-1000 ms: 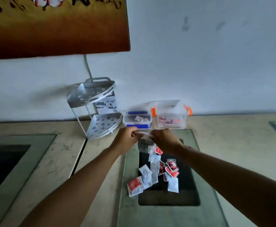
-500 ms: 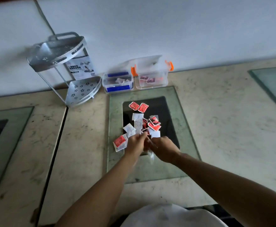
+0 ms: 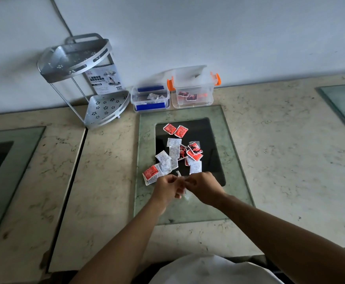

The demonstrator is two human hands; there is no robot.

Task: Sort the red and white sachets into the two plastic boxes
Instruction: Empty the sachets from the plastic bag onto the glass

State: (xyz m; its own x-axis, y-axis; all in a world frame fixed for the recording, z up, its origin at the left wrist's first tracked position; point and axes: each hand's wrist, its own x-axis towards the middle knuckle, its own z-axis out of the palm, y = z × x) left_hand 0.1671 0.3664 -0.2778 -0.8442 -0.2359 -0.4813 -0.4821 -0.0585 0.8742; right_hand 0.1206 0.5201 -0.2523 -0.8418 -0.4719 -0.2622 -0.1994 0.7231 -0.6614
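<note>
Several red and white sachets [image 3: 174, 155] lie in a loose pile on the dark middle of a glass panel [image 3: 236, 171]; two red ones [image 3: 175, 130] lie apart at its far end. At the wall stand two open plastic boxes: the blue-clasped one [image 3: 150, 106] holds white sachets, the orange-clasped one [image 3: 194, 103] holds red sachets. Just in front of the pile, my left hand [image 3: 165, 189] and my right hand [image 3: 205, 186] meet, both pinching a crumpled clear plastic bag [image 3: 185, 195]. Most of the bag is hidden between my fingers.
A two-tier metal corner rack [image 3: 79, 64] with a product card stands left of the boxes against the wall. More glass panels sit in the marble counter at far left [image 3: 14, 160] and far right [image 3: 341, 103]. A white garment shows at the bottom edge.
My hands have pulled back from the boxes to the near side of the pile, with the clear bag between them. The sachets now lie spread on the glass. The camera has tilted down.
</note>
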